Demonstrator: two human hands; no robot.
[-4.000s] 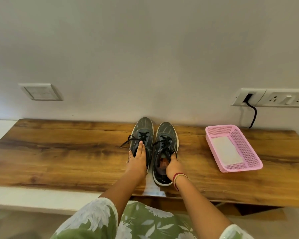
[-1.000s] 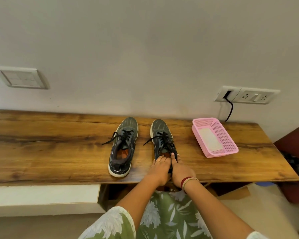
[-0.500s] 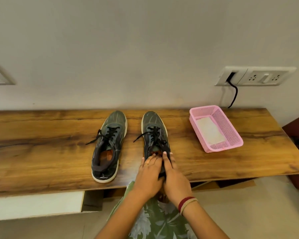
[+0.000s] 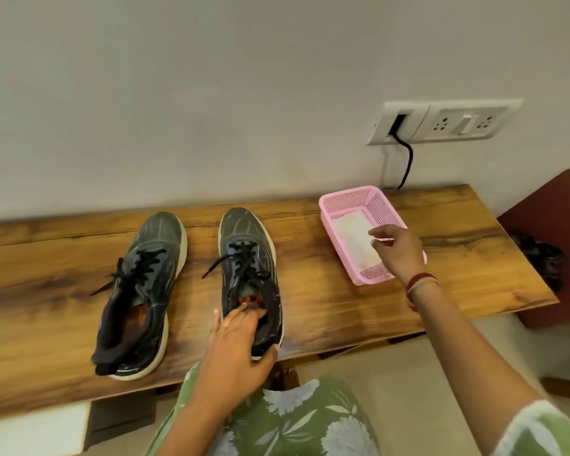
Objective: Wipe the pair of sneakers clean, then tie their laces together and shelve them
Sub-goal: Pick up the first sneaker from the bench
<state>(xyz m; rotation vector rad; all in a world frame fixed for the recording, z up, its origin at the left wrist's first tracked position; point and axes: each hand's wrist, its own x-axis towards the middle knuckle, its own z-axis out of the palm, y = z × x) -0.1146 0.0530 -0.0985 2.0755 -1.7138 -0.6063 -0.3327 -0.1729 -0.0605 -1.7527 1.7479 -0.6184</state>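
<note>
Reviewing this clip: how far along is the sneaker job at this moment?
Done: nothing yet; the other sneaker sits apart, laces loose. In hand: the left hand grips the heel of the basket-side sneaker; the right hand pinches the white cloth in the pink basket. Left: wiping both, tying laces, shelving.

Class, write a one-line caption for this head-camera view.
Left hand grips one sneaker by the heel on the wooden bench while the right hand pinches a white wipe in the pink basket.
</note>
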